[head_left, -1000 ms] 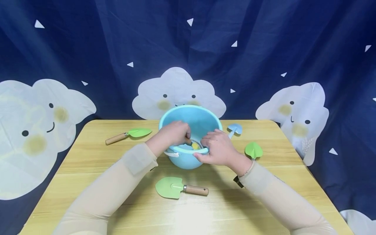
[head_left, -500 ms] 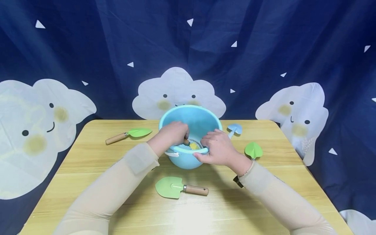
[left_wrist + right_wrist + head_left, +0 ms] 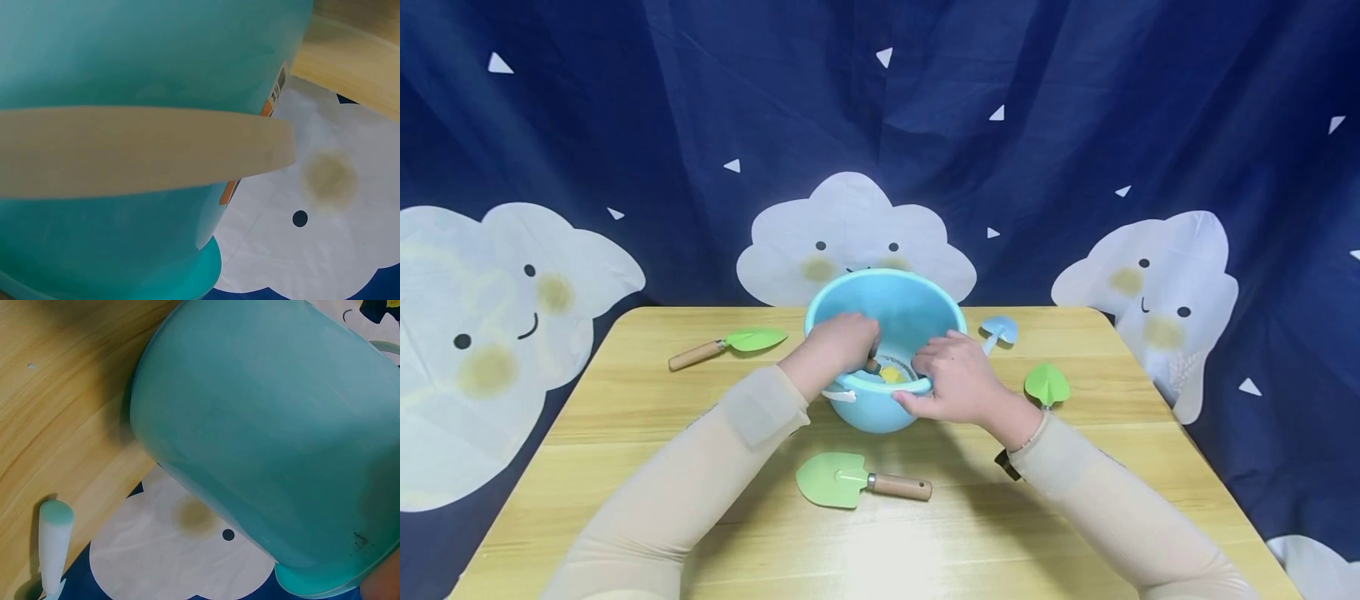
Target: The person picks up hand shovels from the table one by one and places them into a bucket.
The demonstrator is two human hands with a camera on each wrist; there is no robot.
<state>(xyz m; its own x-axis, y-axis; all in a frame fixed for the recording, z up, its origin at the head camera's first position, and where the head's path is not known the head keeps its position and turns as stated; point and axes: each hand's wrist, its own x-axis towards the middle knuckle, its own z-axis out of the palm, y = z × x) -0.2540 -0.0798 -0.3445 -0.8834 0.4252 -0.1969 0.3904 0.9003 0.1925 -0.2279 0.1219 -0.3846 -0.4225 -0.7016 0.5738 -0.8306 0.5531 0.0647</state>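
A light blue bucket [image 3: 880,414] stands on the table between both hands. My left hand [image 3: 842,343] reaches over its near left rim with curled fingers. It holds the wooden handle [image 3: 872,365] of a small tool inside the bucket. By that handle's tip is a yellow piece [image 3: 892,375]; its full shape is hidden. With the thumb outside and fingers inside, my right hand [image 3: 957,379] grips the bucket's near right rim. In the left wrist view a pale bar [image 3: 137,150] crosses before the bucket wall; no fingers show there.
On the wooden table [image 3: 647,433], a green trowel [image 3: 831,481] lies in front of the bucket. A narrow green trowel [image 3: 756,338] is at left. A small blue shovel [image 3: 1000,331] and a green leaf-shaped one [image 3: 1047,385] are at right. A dark blue curtain [image 3: 700,83] hangs behind.
My left hand has shifted slightly inside the bucket, and the yellow piece with the handle has moved a little left. The right hand keeps its grip on the rim.
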